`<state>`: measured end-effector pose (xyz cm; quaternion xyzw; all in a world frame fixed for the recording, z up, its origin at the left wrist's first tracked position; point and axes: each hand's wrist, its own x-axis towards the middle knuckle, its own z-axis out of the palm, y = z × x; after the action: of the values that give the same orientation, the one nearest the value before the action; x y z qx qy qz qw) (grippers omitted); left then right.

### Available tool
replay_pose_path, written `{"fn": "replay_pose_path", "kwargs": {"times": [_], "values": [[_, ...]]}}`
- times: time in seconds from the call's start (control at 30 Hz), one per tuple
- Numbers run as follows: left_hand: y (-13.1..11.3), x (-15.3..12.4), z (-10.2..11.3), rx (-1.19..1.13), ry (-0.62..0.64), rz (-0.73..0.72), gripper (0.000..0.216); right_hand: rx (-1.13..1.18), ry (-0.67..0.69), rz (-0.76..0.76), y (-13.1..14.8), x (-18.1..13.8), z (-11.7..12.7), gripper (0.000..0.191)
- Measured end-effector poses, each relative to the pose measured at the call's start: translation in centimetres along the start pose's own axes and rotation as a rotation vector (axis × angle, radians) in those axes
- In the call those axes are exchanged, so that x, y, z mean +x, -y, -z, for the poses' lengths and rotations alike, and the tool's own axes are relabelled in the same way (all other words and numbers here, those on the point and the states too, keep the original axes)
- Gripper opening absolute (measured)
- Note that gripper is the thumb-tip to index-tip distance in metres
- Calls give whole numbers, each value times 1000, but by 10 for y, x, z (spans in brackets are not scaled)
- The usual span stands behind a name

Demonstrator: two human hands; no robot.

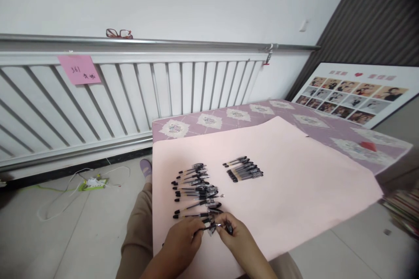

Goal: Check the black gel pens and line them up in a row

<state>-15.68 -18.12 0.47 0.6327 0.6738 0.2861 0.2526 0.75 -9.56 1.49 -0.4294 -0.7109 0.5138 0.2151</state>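
My left hand (183, 239) and my right hand (236, 235) meet at the near edge of a pink sheet (294, 183). The left fingers pinch a black pen (207, 226) by its barrel. The right fingers are closed on a small dark piece, apparently a pen cap (229, 228), at the pen's end. Just beyond my hands lies a loose pile of several black pens (196, 187). A tidier group of several pens (244, 169) lies further right on the sheet.
The pink sheet covers a table with a purple patterned cloth (235, 115). A white radiator (131, 91) with a pink note (80, 69) runs along the wall. A power strip with cables (93, 182) lies on the floor. A photo board (356, 93) leans at right.
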Motion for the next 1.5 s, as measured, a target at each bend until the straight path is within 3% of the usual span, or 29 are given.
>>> {"fn": "replay_pose_path", "kwargs": {"times": [0.33, 0.53, 0.7, 1.0, 1.5], "values": [[-4, 0, -5, 31, 8, -10, 24, -50, 42, 80, 5, -2, -16, 7], [-5, 0, -6, 131, -61, 62, 16, -76, 0, 63, 2, 1, -2, 8], [-4, -3, -6, 147, -31, 74, 15, -112, 10, 65, -4, 1, 3, 12], [-4, -4, -11, 404, 95, 95, 16, -412, -41, 200, -7, 0, -20, 16], [10, 3, -10, 474, 14, 83, 20, -734, 66, 239, 6, 13, -35, 27]]}}
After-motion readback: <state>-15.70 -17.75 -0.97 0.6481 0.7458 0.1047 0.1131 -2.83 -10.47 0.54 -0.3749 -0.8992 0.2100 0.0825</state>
